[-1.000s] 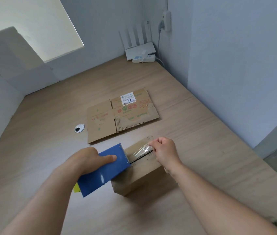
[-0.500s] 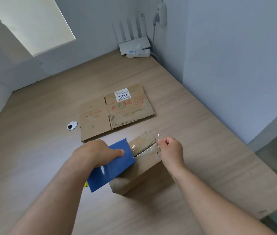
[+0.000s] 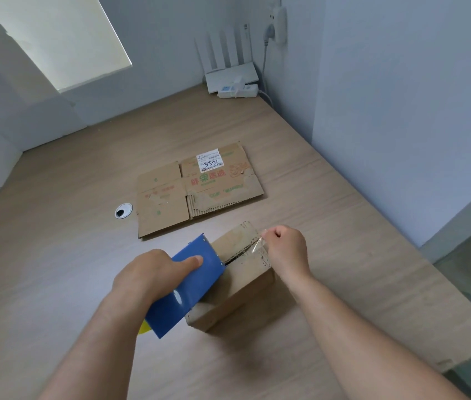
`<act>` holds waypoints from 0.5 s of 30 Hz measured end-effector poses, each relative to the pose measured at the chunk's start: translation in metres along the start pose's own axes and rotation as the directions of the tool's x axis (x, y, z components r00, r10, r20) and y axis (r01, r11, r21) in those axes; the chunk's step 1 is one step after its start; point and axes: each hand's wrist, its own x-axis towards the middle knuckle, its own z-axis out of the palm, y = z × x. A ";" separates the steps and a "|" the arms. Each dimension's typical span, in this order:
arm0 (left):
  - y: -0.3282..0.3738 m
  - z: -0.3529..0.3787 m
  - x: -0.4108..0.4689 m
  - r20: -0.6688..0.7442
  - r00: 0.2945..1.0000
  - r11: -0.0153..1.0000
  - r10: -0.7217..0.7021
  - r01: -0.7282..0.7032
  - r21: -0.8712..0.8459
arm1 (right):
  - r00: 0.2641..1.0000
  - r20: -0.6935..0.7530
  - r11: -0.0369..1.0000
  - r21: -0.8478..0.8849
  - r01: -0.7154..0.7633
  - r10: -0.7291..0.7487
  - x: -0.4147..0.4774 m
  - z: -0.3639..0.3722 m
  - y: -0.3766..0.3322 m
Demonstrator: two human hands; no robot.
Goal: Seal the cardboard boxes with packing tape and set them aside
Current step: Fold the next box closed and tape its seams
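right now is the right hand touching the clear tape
Touching. The head view shows the right hand pinching the free end of the clear tape over the small box.

Partly hidden box (image 3: 240,287) and tape dispenser (image 3: 191,287).
The blue tape dispenser covers the box's near left corner; the left hand (image 3: 147,275) hides the dispenser's left side. Both forearms run off the bottom edge. Fine print on the flattened carton's (image 3: 165,209) label (image 3: 210,163) is unreadable.
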 end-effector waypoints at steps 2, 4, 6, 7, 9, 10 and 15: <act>-0.003 0.001 0.001 -0.006 1.000 0.999 -0.010 0.009 -0.034 | 0.994 -0.038 0.994 0.035 0.103 -0.101 -0.008 0.004 -0.006; -0.007 0.001 0.002 -0.006 1.000 0.998 -0.020 0.019 -0.062 | 0.995 -0.001 0.986 0.135 0.097 -0.098 -0.014 0.009 -0.006; -0.009 0.001 0.002 -0.008 1.000 0.997 -0.028 0.027 -0.079 | 0.999 0.042 0.976 0.216 0.023 -0.033 -0.014 0.011 -0.002; -0.010 0.001 0.001 -0.013 1.000 0.996 -0.026 0.025 -0.083 | 0.999 0.039 0.973 0.233 0.002 -0.011 -0.013 0.012 -0.001; -0.010 0.001 -0.001 -0.028 1.000 0.998 -0.014 0.012 -0.069 | 1.000 0.010 0.967 0.253 -0.014 0.012 -0.010 0.013 0.002; -0.010 0.000 -0.004 -0.039 0.999 0.999 -0.006 0.004 -0.054 | 1.000 -0.004 0.966 0.258 -0.015 0.017 -0.009 0.014 0.002; -0.007 0.005 -0.017 -0.081 0.996 0.999 0.034 -0.034 -0.001 | 0.999 -0.028 0.964 0.266 -0.017 0.025 -0.002 0.017 0.004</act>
